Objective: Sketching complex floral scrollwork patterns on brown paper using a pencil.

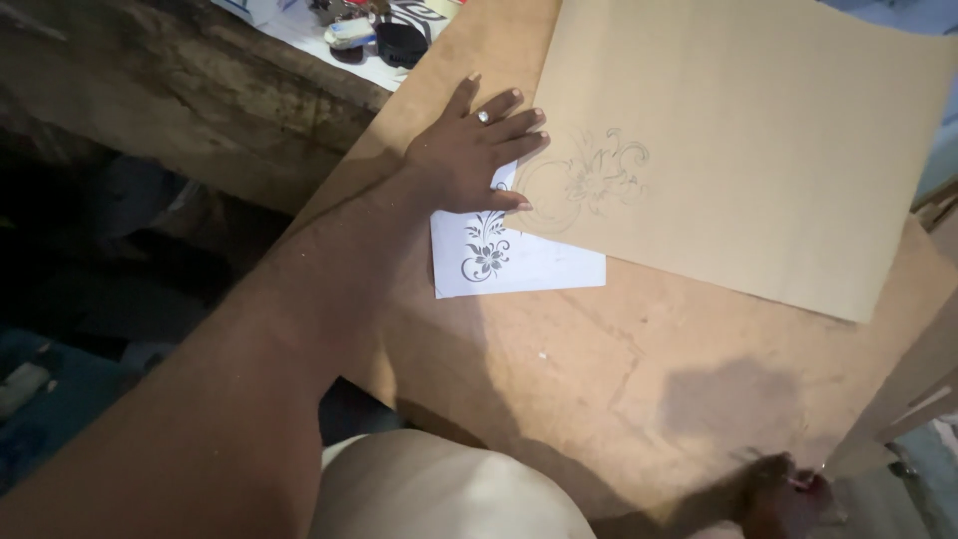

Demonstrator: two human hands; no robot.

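Tracing setup: my left hand (469, 155) lies flat, fingers spread, grasping nothing, pinning the white pattern sheet (519, 262) beside the brown board (758, 150) on the table (599, 369); steady downward pressure should prevent slipping.

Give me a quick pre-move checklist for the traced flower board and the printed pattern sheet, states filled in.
1. Left hand flat, fingers spread across the sheet and board edge: ok.
2. Printed floral pattern sheet lies flat on the workbench, partly tucked under the board: ok.
3. Pencilled flower outline visible on the thin brown board: ok, faint.
4. Outline complete against the print: cannot tell, the hand covers part of the print.
5. Right hand at the bench's lower edge in shadow, what it grips: cannot tell.
6. Clutter at the far end is apart from the board: ok.
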